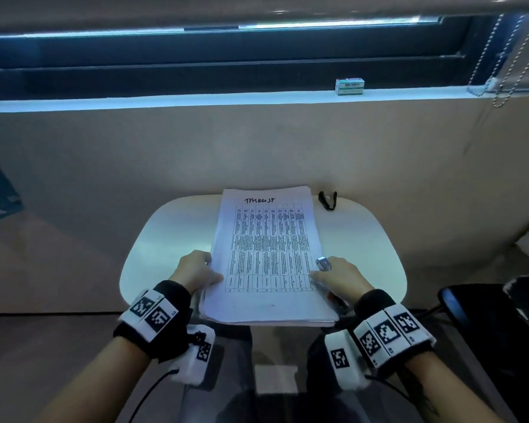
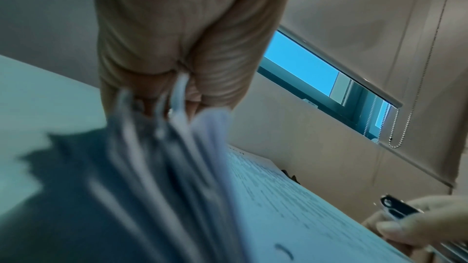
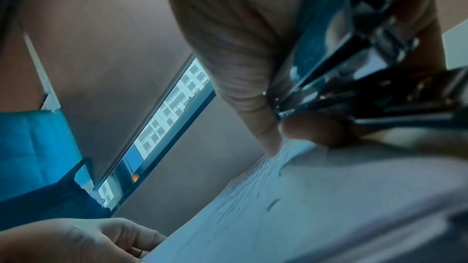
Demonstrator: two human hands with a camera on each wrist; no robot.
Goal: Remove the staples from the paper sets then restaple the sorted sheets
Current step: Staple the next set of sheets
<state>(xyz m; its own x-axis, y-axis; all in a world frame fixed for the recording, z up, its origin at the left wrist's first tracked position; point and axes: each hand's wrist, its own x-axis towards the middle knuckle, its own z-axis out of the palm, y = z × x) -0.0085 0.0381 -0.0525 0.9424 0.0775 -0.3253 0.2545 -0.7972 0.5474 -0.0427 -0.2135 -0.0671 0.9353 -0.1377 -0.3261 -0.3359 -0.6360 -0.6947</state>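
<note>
The left hand (image 1: 196, 270) grips the left edge of the paper stack (image 1: 266, 257), thumb lying flat on the top sheet and the other fingers curled under the pile. The left wrist view shows those fingers (image 2: 177, 103) pushed in among the fanned, blurred page edges, pinching several sheets. A black fabric band with white blocks of square coded markers wraps that wrist (image 1: 153, 315).

The stack is a thick pile of thin white sheets, their edges slightly out of line. It lies on a small table (image 1: 165, 239) with a smooth, pale, glossy top and rounded corners. Its long axis runs away from the person, with the near short edge hanging past the table's front rim. The top sheet carries a handwritten heading at the far end and a dense printed grid below it, so the page top points toward the wall.

The right hand (image 1: 339, 276) sits at the stack's right edge. Its thumb tip presses onto the top sheet while the remaining fingers wrap a stapler (image 3: 367, 79) of dark plastic and shiny metal, whose bright metal nose (image 1: 322, 264) points away from the person beside the paper's margin. A similar marker band circles that wrist.

Farther back on the table, just past the stack's far right corner, lies a small black staple remover (image 1: 328, 200). A small box (image 1: 350, 86) rests on the pale window ledge, and a beaded metal chain (image 1: 501, 71) hangs at the right.
</note>
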